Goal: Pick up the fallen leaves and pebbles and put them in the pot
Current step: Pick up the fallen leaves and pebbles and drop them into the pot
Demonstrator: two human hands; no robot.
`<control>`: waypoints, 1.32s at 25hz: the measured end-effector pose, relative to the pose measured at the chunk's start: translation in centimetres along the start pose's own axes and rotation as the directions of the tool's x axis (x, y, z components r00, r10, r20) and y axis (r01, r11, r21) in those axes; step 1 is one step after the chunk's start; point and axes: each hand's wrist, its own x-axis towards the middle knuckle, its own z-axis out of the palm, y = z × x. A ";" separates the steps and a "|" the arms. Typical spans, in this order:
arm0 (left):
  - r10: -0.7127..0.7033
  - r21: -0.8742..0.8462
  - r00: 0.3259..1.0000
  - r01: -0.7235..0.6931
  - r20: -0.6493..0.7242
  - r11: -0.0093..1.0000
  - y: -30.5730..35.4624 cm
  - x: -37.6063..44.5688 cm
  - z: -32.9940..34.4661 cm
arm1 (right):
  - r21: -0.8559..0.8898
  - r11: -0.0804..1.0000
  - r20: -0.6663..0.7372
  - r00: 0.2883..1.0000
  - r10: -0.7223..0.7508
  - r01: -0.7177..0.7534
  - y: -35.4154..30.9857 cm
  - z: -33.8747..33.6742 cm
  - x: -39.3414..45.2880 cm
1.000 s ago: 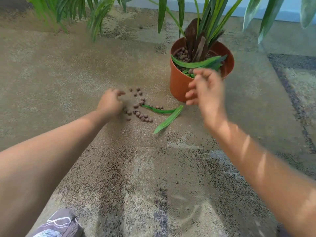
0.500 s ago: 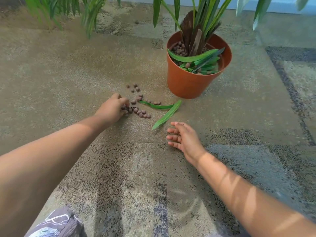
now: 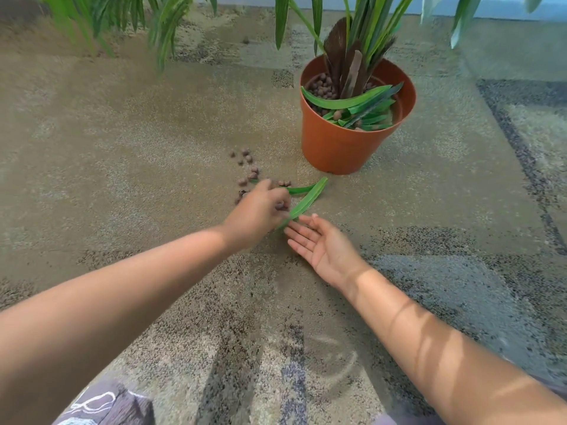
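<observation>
An orange pot (image 3: 334, 148) stands on the carpet, holding a plant, brown pebbles and several green leaves. Loose brown pebbles (image 3: 249, 167) lie scattered on the carpet left of the pot. Two fallen green leaves lie in front of the pot: a long one (image 3: 310, 199) and a curved one (image 3: 299, 189) behind it. My left hand (image 3: 260, 213) hovers over the pebbles with its fingers curled round a few pebbles. My right hand (image 3: 322, 243) lies palm up on the carpet, fingers straight, its fingertips at the near end of the long leaf.
Long green fronds of a second plant (image 3: 122, 19) hang over the far left. The patterned carpet (image 3: 153, 124) spreads all round. A patch of printed grey cloth (image 3: 101, 406) shows at the bottom left edge.
My left hand has shifted right across the pebbles, gathering some. My right hand came down from the pot to the carpet and now lies palm up beside the long leaf.
</observation>
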 end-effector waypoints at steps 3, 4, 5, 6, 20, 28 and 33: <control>0.084 -0.040 0.994 -0.081 0.071 0.996 2.2 -1.1 2.1 | 0.144 0.989 0.006 1.000 0.020 -0.020 -0.4 0.5 0.2; 0.092 -0.039 0.994 -0.090 0.057 0.995 2.4 -1.3 2.3 | 0.164 0.986 -0.004 1.000 0.024 -0.023 -0.5 0.3 0.1; 0.089 -0.024 0.996 -0.089 0.028 0.996 2.2 -1.3 2.2 | 0.173 0.985 -0.012 0.999 0.031 -0.029 -0.5 0.1 0.1; 0.076 0.004 0.997 -0.076 -0.004 0.997 1.8 -1.3 2.0 | 0.168 0.985 -0.021 0.999 0.040 -0.036 -0.5 -0.2 0.0; -0.089 0.460 0.991 0.034 0.097 0.887 -0.9 2.6 1.2 | 0.057 0.995 -0.049 0.996 0.079 -0.076 -0.5 -1.3 -0.1; 0.016 0.418 0.999 -0.003 -0.028 0.908 -1.4 1.6 0.9 | 0.084 0.993 -0.026 0.996 0.080 -0.077 -0.2 -1.7 0.3; 0.138 0.417 0.990 -0.119 -0.014 0.901 -0.6 0.5 0.9 | 0.084 0.994 -0.032 0.997 0.069 -0.066 -0.1 -1.7 0.3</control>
